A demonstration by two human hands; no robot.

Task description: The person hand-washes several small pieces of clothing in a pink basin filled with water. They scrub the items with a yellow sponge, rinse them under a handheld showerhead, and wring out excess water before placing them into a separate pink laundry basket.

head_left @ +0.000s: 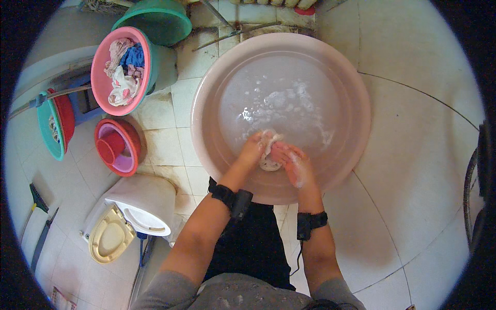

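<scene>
A large pale pink plastic basin [205, 151] stands in front of me, with cloudy, sudsy water [248, 77] in it. At its near side, my left hand [254, 146] grips a small wet white cloth [270, 166]. Part of the cloth bunches up above the fingers, and a rounded end hangs below them. My right hand [294, 161] presses against the same cloth from the right, its fingers pointing left and foam on its back. The fingers hide the middle of the cloth.
To the left, a pink basin [97, 83] of clothes sits atop a green tub [164, 69]. Red nested basins [133, 143], a toilet [155, 190] with a yellowish seat [95, 252], and another green basin [52, 143] are nearby. Thin metal rods [236, 33] lie beyond the basin.
</scene>
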